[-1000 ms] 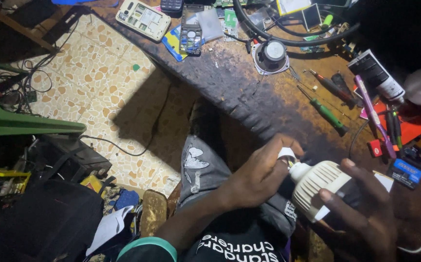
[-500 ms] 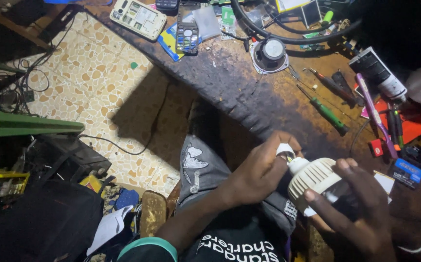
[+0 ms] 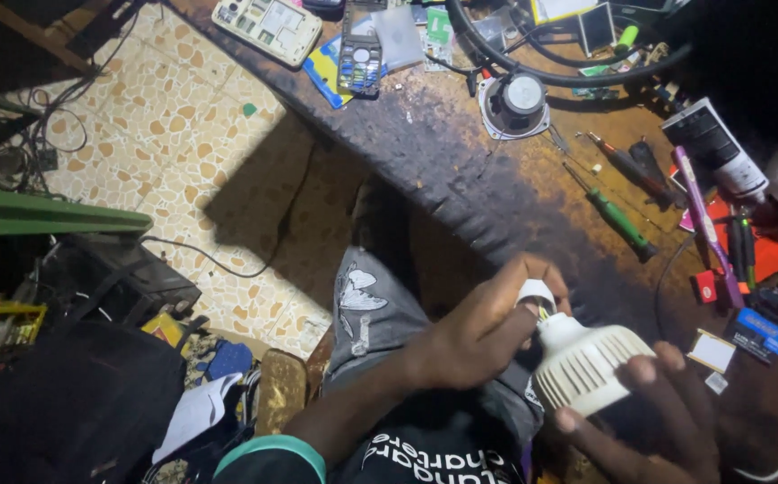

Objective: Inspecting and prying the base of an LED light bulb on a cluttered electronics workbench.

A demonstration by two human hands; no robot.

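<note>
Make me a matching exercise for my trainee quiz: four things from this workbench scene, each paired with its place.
Things:
1. white bulb housing
2. green-handled screwdriver
3. round speaker
4. keypad phone

Places:
A. top of the bench, on a blue card
B. between both hands
C. bench, right of the speaker
D. under the black cable loop

Pairs: 1-B, 2-C, 3-D, 4-A

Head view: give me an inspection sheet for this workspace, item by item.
Surface: worn brown bench, dimly lit.
Job's things: white ribbed bulb housing, its small cap at the narrow end, wires showing between them.
Clutter: green screwdriver, speaker, keypad phone, white handset, tube.
Hands: left hand grips the cap; right hand cradles the housing.
Cables: black cable on bench; thin wire on floor.
Surroundings: patterned tile floor, green chair.
</note>
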